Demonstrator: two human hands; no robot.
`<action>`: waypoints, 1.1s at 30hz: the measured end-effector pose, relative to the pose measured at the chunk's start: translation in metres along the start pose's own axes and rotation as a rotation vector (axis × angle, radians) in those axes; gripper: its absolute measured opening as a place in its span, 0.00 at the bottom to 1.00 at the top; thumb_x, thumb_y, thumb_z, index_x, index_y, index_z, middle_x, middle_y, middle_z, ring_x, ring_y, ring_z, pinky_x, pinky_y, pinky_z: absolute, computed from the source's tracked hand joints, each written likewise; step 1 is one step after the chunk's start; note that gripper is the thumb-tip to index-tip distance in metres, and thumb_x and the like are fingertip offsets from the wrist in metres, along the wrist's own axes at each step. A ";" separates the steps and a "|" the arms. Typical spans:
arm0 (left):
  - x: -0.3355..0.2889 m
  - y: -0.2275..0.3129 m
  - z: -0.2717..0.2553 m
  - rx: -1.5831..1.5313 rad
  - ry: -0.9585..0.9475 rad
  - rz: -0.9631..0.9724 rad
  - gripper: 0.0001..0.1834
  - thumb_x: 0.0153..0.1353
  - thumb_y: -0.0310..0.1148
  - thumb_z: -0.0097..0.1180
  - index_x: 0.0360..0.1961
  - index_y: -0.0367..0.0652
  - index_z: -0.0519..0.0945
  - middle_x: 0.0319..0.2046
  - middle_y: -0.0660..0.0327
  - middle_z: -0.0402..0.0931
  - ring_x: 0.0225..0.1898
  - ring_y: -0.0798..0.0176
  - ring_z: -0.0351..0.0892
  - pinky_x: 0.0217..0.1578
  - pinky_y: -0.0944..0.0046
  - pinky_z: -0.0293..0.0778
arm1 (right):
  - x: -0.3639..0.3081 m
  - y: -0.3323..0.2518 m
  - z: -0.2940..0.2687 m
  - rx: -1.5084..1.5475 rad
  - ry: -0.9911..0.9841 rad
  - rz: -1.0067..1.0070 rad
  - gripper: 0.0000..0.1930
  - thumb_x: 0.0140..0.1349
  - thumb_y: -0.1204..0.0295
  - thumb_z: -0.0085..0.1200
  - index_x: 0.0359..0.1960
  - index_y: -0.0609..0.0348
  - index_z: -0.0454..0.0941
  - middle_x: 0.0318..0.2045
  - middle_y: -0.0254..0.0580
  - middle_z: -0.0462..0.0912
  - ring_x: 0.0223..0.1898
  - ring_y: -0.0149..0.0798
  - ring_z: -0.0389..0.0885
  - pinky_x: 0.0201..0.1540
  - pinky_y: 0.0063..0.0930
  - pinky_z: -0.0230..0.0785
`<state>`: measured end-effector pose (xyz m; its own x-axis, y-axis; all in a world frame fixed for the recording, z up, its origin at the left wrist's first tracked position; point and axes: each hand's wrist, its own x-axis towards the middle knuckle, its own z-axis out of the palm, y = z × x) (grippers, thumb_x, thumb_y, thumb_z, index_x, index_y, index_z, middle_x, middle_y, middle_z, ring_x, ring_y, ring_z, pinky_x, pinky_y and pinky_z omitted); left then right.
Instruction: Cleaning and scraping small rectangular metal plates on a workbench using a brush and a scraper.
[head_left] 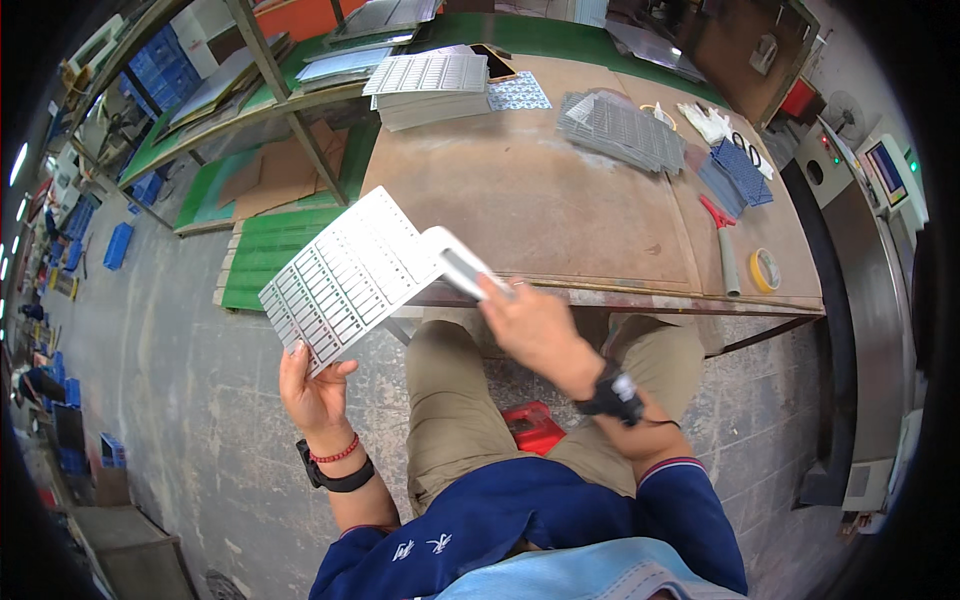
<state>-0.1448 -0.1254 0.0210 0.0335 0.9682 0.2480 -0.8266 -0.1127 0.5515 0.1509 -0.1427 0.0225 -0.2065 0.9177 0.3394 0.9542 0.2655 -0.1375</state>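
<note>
By the table's [480,195] near left corner, a thin white sheet [345,272] with rows of slots slants up and away from the left hand [316,396], which pinches its lower end; the right hand [540,335] grips a white handheld tool [464,266] beside the sheet's right edge.

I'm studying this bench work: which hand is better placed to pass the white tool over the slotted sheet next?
Probably the right hand: it holds the white tool at the slotted sheet's right-hand side, while the left hand grips the lower end.
</note>
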 end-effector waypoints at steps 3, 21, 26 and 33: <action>0.004 -0.002 0.004 0.033 -0.023 -0.078 0.22 0.70 0.27 0.37 0.62 0.24 0.61 0.53 0.38 0.74 0.50 0.45 0.81 0.40 0.49 0.89 | -0.034 0.063 -0.030 -0.110 0.007 0.161 0.21 0.69 0.60 0.46 0.59 0.56 0.74 0.32 0.55 0.82 0.25 0.55 0.83 0.26 0.48 0.77; 0.071 -0.137 0.088 1.730 -0.291 0.595 0.28 0.58 0.34 0.64 0.57 0.31 0.72 0.50 0.42 0.74 0.54 0.41 0.73 0.54 0.50 0.70 | -0.085 0.157 -0.085 0.044 0.261 0.599 0.18 0.63 0.66 0.58 0.53 0.57 0.80 0.34 0.62 0.81 0.34 0.61 0.80 0.37 0.47 0.70; 0.091 -0.156 0.081 1.794 -0.663 0.597 0.24 0.61 0.36 0.61 0.57 0.39 0.74 0.60 0.48 0.70 0.65 0.41 0.65 0.64 0.47 0.62 | -0.076 0.116 -0.077 0.092 0.215 0.378 0.19 0.62 0.66 0.59 0.55 0.54 0.79 0.37 0.57 0.81 0.34 0.58 0.81 0.36 0.45 0.74; 0.096 -0.173 0.069 1.907 -0.637 0.425 0.24 0.63 0.44 0.58 0.56 0.42 0.76 0.58 0.50 0.74 0.62 0.46 0.70 0.64 0.42 0.61 | -0.049 0.146 -0.041 -0.131 0.111 0.409 0.19 0.64 0.64 0.56 0.57 0.52 0.78 0.36 0.58 0.81 0.34 0.56 0.82 0.36 0.44 0.76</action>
<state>0.0401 -0.0283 0.0040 0.5360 0.6741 0.5082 0.6570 -0.7111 0.2504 0.3095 -0.1610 0.0242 0.2113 0.9004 0.3803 0.9735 -0.1589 -0.1646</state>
